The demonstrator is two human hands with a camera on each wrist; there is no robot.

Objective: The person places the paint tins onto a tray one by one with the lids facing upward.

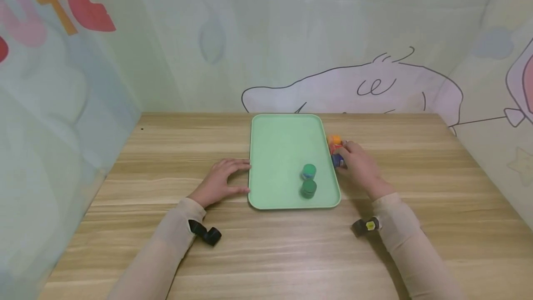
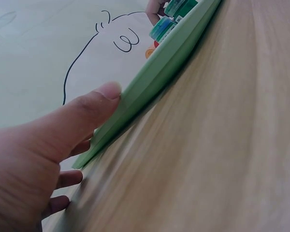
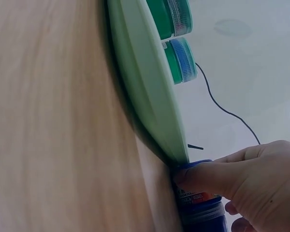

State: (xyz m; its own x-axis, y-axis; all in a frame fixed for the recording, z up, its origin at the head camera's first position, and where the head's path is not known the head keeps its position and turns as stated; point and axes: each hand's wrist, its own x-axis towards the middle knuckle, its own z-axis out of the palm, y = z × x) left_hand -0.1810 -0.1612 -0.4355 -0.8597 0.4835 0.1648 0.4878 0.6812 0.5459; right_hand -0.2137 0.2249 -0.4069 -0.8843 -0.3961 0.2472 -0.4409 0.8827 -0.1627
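Observation:
A light green tray (image 1: pixel 283 152) lies on the table, with two small green paint jars, a nearer one (image 1: pixel 308 189) and a farther one (image 1: pixel 309 171), standing near its right side. At the tray's left edge rests my left hand (image 1: pixel 222 180), thumb and fingers spread apart, fingertips at the rim. My right hand (image 1: pixel 361 166) is just outside the tray's right edge and grips a dark blue jar (image 1: pixel 338 160), the thumb (image 3: pixel 198 178) pressed along its side. Behind that jar are a red one (image 1: pixel 335 148) and an orange one (image 1: pixel 334 139), partly hidden by the fingers.
The wooden table (image 1: pixel 266 253) extends around the tray on all sides. A printed cloth backdrop (image 1: pixel 266 36) with drawn figures stands behind and along both sides of the table. Each wrist wears a small black camera, one on the left (image 1: pixel 205 233), one on the right (image 1: pixel 365 227).

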